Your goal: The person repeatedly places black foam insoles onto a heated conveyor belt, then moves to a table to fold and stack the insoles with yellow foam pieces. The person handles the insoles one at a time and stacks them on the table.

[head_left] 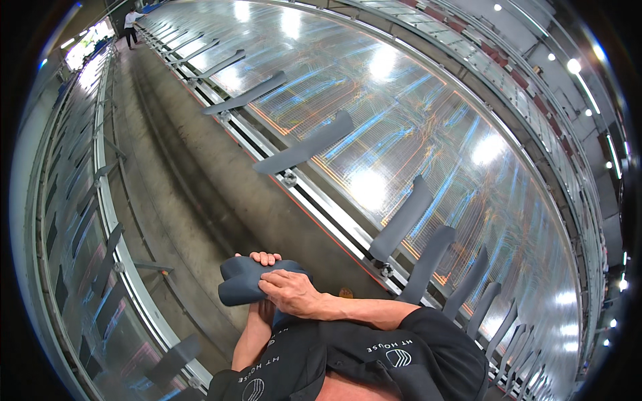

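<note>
In front of my chest I hold a dark grey, fabric-like piece (239, 286), bent or folded over with a notch in its left end. My left hand (266, 258) reaches up behind it, and its fingers curl over the far edge. Across its top lies my right hand (293, 293), fingers wrapped over the near side. The left palm is hidden by the piece. To the right, a similar grey strip (403, 219) and another grey strip (429, 262) hang across the long table's edge, apart from my hands.
A long table (334, 87) with blue and orange line patterns runs along my right, bordered by a metal rail (321, 212). Several grey strips lie over it. Left of the walkway (174, 174) stands another rail-edged table (124, 260). Far off stands a person (131, 27).
</note>
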`<state>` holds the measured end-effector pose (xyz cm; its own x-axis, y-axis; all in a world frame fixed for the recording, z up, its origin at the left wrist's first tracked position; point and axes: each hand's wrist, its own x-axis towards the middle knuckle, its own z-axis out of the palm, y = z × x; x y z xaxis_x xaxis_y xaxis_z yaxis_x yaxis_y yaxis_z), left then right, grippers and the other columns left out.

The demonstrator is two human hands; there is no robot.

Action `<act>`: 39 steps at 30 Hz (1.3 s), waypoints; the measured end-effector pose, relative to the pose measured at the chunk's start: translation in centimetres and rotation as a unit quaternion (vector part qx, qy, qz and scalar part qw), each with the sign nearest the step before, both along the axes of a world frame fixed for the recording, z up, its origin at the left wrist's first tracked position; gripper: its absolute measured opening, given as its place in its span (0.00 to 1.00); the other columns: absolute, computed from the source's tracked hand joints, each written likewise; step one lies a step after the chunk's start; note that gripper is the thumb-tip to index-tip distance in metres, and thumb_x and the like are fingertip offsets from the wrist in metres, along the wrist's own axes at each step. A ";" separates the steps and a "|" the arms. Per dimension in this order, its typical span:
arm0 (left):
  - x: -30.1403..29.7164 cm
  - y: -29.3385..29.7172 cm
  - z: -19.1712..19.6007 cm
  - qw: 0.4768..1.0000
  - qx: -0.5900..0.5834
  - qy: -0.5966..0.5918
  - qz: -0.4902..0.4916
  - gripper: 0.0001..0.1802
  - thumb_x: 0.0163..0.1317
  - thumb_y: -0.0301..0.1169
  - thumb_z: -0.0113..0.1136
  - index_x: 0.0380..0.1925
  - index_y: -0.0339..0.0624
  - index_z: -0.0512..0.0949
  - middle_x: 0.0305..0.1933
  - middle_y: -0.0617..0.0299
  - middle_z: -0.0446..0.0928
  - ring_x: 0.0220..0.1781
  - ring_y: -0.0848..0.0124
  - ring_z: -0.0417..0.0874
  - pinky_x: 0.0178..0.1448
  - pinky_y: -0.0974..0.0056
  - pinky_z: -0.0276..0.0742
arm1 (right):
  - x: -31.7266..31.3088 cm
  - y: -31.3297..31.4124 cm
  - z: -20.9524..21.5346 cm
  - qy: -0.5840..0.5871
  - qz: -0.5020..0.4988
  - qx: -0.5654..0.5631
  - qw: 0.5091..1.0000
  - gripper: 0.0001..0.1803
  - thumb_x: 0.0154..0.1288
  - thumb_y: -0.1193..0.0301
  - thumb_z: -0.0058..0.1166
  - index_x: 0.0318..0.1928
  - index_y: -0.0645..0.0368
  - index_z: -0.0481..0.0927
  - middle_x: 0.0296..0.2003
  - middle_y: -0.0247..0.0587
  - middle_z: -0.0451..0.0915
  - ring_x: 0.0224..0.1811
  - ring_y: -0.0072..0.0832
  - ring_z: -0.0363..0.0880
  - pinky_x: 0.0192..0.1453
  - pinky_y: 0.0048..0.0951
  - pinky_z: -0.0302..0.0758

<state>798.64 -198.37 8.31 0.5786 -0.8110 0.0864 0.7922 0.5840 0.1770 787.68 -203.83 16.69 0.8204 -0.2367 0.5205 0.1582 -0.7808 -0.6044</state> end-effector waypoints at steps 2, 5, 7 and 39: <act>1.5 0.1 1.2 1.000 0.022 0.003 -0.012 0.31 0.72 0.54 0.32 0.31 0.42 0.77 0.30 0.59 0.76 0.38 0.65 0.74 0.60 0.59 0.65 | 1.4 -0.2 1.3 -0.008 -0.019 0.085 0.996 0.12 0.52 0.77 0.57 0.39 0.60 0.78 0.37 0.40 0.77 0.40 0.39 0.79 0.41 0.36 0.76; 4.3 0.1 -0.5 0.988 0.148 0.051 -0.001 0.31 0.70 0.56 0.34 0.30 0.42 0.77 0.30 0.58 0.77 0.36 0.64 0.74 0.56 0.57 0.69 | 4.2 -2.2 3.4 -0.013 -0.080 0.280 0.956 0.11 0.57 0.83 0.55 0.41 0.63 0.80 0.34 0.43 0.81 0.37 0.31 0.81 0.42 0.28 0.76; 6.6 -0.1 -2.4 0.976 0.203 0.083 0.005 0.32 0.69 0.57 0.35 0.28 0.42 0.78 0.28 0.58 0.78 0.33 0.62 0.75 0.52 0.56 0.72 | 5.4 -4.8 3.7 0.006 -0.154 0.407 0.900 0.08 0.62 0.80 0.52 0.41 0.64 0.80 0.33 0.38 0.82 0.35 0.23 0.79 0.40 0.25 0.75; 30.1 -9.1 -1.6 0.982 0.083 0.112 0.125 0.36 0.68 0.60 0.34 0.25 0.43 0.81 0.26 0.58 0.79 0.31 0.63 0.75 0.49 0.60 0.70 | 31.4 -10.1 -0.3 0.071 0.079 -0.054 0.993 0.18 0.56 0.74 0.54 0.48 0.65 0.75 0.48 0.50 0.78 0.50 0.43 0.78 0.51 0.37 0.77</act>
